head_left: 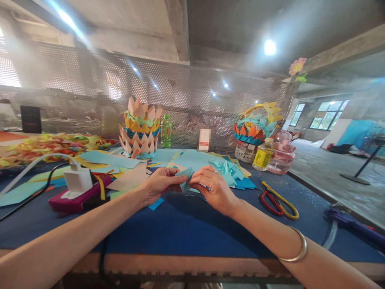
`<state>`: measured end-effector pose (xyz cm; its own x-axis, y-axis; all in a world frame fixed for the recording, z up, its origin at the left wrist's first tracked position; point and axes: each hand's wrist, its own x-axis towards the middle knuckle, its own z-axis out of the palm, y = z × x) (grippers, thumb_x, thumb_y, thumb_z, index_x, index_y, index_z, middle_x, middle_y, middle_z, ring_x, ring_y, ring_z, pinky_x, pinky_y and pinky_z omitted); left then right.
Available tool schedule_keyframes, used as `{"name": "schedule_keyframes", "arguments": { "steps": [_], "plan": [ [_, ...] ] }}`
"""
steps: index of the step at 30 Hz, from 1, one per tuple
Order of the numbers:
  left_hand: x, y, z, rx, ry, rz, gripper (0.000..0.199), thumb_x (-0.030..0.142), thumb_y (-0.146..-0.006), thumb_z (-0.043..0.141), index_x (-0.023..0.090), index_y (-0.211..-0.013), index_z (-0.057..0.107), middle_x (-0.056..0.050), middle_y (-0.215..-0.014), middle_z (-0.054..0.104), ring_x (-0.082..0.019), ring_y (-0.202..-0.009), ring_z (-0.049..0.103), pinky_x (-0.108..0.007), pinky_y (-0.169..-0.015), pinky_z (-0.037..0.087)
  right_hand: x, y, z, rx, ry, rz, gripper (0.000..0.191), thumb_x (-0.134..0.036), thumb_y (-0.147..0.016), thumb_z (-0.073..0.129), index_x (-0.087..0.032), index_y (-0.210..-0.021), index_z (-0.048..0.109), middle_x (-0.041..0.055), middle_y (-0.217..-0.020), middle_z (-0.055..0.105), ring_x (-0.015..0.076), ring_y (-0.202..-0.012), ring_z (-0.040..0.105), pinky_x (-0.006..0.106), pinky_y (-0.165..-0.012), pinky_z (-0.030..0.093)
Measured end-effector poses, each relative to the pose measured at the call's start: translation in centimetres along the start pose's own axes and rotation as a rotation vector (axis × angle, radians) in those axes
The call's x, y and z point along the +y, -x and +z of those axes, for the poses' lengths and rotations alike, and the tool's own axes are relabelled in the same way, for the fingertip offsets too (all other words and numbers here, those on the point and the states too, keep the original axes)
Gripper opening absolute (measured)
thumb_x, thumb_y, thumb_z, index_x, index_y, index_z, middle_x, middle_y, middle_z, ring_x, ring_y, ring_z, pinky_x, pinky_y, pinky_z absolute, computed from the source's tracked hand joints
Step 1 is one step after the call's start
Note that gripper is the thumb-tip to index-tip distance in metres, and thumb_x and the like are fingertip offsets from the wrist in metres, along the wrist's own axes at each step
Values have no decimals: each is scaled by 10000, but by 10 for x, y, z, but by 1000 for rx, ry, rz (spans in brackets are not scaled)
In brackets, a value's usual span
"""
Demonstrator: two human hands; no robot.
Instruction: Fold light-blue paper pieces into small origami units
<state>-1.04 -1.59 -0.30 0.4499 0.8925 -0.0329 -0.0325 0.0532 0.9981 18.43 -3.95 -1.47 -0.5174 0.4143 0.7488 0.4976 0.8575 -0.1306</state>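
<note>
Between my two hands is a small light-blue folded paper piece [185, 179], held above the blue tabletop. My left hand [162, 182] pinches its left side between thumb and fingers. My right hand [212, 186] closes on its right side, with the fingertips bent over the edge. Just beyond my right hand lies a pile of light-blue folded paper pieces [230, 170]. Flat light-blue paper sheets [188, 160] spread behind the hands. A small bright-blue paper square [156, 204] rests below my left hand.
Scissors [278, 202] with red and yellow handles lie at right, near a purple-handled tool [355, 226]. A magenta power strip [81, 196] with a white charger [77, 180] sits at left. Behind stand paper-petal baskets [140, 132], a green bottle [166, 132], a yellow-labelled bottle [262, 155] and a pink bottle [282, 156].
</note>
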Motion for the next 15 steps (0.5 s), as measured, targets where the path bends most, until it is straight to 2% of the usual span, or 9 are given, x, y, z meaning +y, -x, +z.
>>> {"name": "schedule_keyframes", "arguments": {
  "steps": [7, 15],
  "plan": [
    [5, 5, 6, -18, 28, -4, 205, 287, -614, 759, 149, -728, 658, 14, -624, 652, -77, -522, 584, -172, -542, 461, -9, 2, 2, 137, 10, 202, 51, -241, -807, 592, -204, -838, 607, 45, -953, 516, 165, -915, 516, 342, -853, 415],
    [5, 6, 6, -41, 9, 5, 206, 268, -594, 769, 165, -739, 667, 6, -629, 665, -88, -514, 580, -179, -504, 438, -11, 1, 3, 136, -63, 236, 78, -221, -795, 599, -208, -861, 560, 41, -932, 518, 172, -909, 515, 339, -833, 426]
  ]
}}
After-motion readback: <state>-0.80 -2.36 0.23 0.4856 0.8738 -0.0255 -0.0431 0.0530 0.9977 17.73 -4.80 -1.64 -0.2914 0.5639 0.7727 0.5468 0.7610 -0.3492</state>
